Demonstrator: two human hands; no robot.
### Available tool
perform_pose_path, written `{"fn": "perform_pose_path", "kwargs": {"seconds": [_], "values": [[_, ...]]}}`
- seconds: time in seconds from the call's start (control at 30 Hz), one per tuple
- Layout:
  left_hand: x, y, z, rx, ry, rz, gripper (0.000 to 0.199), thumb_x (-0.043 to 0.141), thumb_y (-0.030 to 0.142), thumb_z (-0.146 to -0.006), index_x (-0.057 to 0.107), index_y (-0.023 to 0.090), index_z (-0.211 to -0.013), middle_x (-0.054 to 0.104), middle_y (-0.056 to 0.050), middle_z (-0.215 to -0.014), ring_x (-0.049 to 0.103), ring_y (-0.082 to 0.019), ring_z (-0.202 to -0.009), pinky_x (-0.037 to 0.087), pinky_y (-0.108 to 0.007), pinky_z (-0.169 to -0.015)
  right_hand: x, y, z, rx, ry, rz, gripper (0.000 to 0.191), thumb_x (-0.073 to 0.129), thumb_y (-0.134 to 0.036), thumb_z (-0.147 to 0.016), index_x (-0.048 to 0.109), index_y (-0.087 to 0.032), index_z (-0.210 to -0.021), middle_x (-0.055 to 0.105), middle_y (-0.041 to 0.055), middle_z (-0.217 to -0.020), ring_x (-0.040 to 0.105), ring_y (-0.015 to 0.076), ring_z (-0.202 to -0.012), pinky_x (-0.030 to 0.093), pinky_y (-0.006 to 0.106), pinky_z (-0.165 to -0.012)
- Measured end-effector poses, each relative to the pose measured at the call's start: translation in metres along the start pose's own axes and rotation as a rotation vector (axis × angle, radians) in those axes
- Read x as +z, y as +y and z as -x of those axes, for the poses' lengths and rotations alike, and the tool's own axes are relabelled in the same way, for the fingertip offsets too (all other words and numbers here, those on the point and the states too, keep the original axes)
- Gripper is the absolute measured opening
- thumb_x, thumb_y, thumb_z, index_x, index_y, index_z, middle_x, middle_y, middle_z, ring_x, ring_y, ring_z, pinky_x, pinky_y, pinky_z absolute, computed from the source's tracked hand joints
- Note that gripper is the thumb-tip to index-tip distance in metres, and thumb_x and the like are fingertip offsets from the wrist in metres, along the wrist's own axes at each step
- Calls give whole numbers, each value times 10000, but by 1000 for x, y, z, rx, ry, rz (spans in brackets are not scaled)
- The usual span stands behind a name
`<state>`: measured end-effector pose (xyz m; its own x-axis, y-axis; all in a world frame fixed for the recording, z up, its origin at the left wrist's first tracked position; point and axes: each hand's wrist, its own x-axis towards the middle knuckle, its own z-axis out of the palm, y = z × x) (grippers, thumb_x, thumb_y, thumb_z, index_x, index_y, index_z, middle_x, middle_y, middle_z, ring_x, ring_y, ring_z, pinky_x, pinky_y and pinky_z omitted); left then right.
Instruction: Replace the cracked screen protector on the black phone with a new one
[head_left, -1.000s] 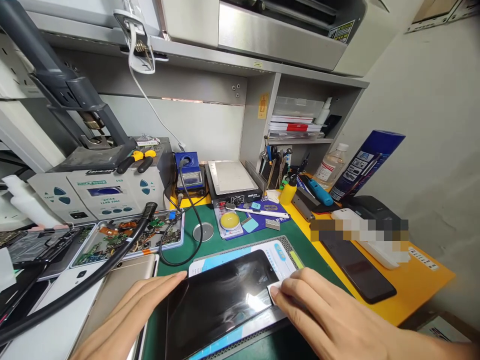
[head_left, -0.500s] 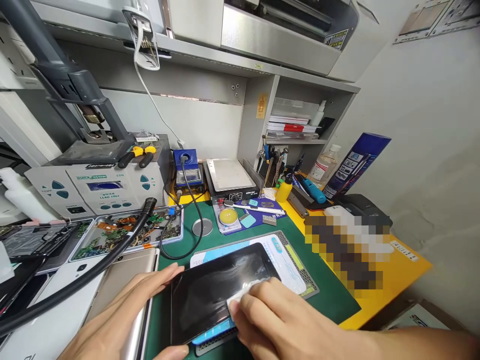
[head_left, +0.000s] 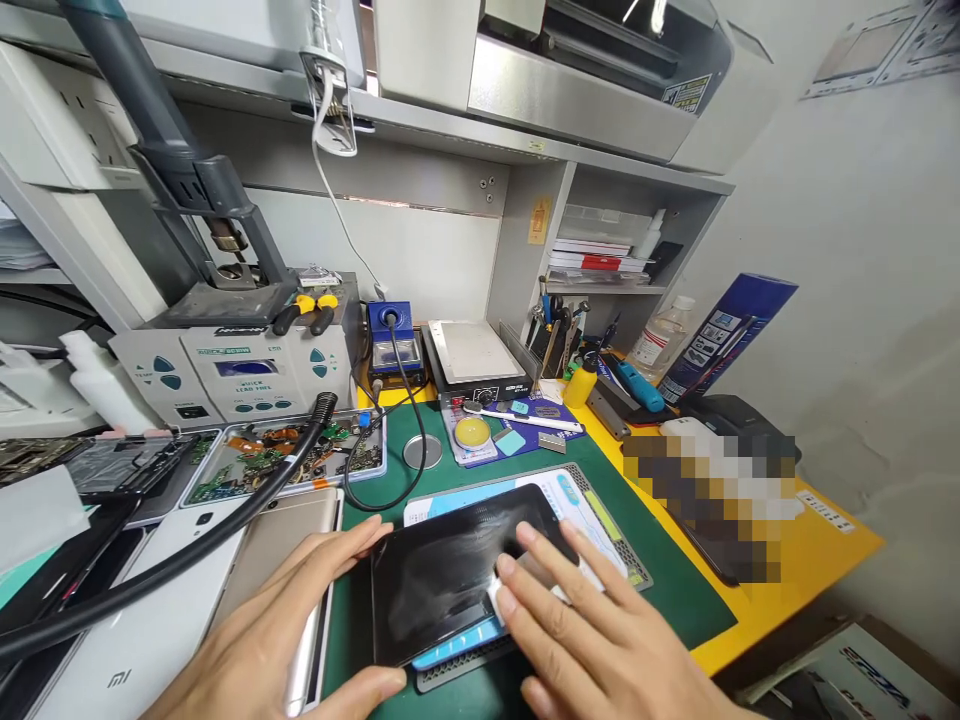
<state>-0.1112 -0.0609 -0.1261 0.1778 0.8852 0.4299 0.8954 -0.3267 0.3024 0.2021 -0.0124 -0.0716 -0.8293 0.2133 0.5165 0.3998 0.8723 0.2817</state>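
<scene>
A black phone [head_left: 442,575] is laid face up at the front of the table [head_left: 840,540], between the two hands, its screen streaked with bright reflections. It is set at a slant on a white and blue card [head_left: 592,515], which is backed by a perforated metal plate [head_left: 457,675] on a green mat [head_left: 675,590]. The near and far edges of the phone's left end are held by the left hand [head_left: 270,625], with the thumb at the near corner and the fingers pressed together at the far one. The right hand [head_left: 600,630] is laid palm down over the right part of the screen, its fingers spread, and a white cloth [head_left: 493,592] is partly covered by it. To the left, a gold phone [head_left: 281,535] and a white phone [head_left: 142,610] are crossed by a thick black hose [head_left: 247,512], as is a tray [head_left: 380,460] filled with circuit boards. Beyond the black phone, a round tin with yellow contents [head_left: 472,433] and a white-handled brush [head_left: 536,422] are rested on a blue sheet [head_left: 566,415], with a round lid [head_left: 422,452] placed nearby. Farther right, a yellow bottle [head_left: 580,386] is stood upright.
</scene>
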Motion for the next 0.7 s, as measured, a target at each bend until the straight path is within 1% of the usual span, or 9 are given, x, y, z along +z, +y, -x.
{"fn": "perform_pose_path", "kwargs": {"seconds": [0.07,0.13,0.2,0.27,0.37,0.4,0.5,0.6,0.7], "values": [[-1,1,0,-10,5,14,808,732,574,-785,385,377,-1487,667,-25,-1394,685,-262,-1206,528,-362,-989,19,-16,-13,-12,82,-20,357,459,-294,-1057,722,-89,-1185,725,83,-1271,557,299,-1349,248,505,-1258],[-2,3,-2,-12,12,49,799,751,517,-776,390,388,-1477,674,-17,-1385,697,-252,-1184,536,-348,-974,36,-31,-26,4,222,-39,327,477,-284,-1052,745,-108,-1115,753,68,-1207,574,280,-1329,221,508,-1267],[-4,6,-6,-17,12,87,783,766,456,-771,402,396,-1461,677,-10,-1383,702,-239,-1175,536,-335,-971,45,-39,-33,1,293,-53,304,518,-309,-1038,749,-122,-1103,756,55,-1199,569,274,-1334,186,520,-1274],[-7,8,-9,-29,15,121,765,774,437,-771,418,401,-1447,680,-6,-1379,701,-233,-1175,535,-331,-971,42,-37,-31,-5,253,-66,316,551,-346,-1023,733,-130,-1163,730,46,-1265,535,285,-1370,152,541,-1277],[-11,12,-12,-37,23,150,724,783,485,-763,481,400,-1415,699,-9,-1350,711,-247,-1156,553,-343,-949,20,-21,-15,16,83,-62,335,570,-285,-993,693,-107,-1249,689,71,-1341,483,310,-1415,144,569,-1271],[-12,13,-12,-41,21,157,711,783,507,-758,508,392,-1403,705,-18,-1341,714,-259,-1148,559,-354,-943,11,-15,-10,35,39,-51,331,571,-243,-977,692,-95,-1247,694,90,-1329,486,312,-1412,150,577,-1267],[-13,14,-12,-67,8,176,698,777,544,-755,546,375,-1391,705,-36,-1340,711,-279,-1155,564,-389,-949,-10,-3,0,75,-5,-21,301,592,-165,-932,711,-81,-1195,727,115,-1262,530,317,-1373,155,582,-1263],[-13,17,-14,-104,13,222,683,803,491,-738,576,357,-1368,717,-38,-1321,715,-278,-1150,564,-394,-966,-10,-7,-6,54,5,-24,292,599,-133,-917,712,-74,-1179,731,122,-1251,540,325,-1360,196,589,-1253],[-15,21,-18,-116,34,283,640,833,395,-695,639,325,-1301,747,-45,-1264,739,-275,-1101,579,-361,-950,6,-21,-20,25,43,-54,281,593,-134,-927,710,-78,-1176,729,129,-1255,534,326,-1368,236,614,-1237]]}}
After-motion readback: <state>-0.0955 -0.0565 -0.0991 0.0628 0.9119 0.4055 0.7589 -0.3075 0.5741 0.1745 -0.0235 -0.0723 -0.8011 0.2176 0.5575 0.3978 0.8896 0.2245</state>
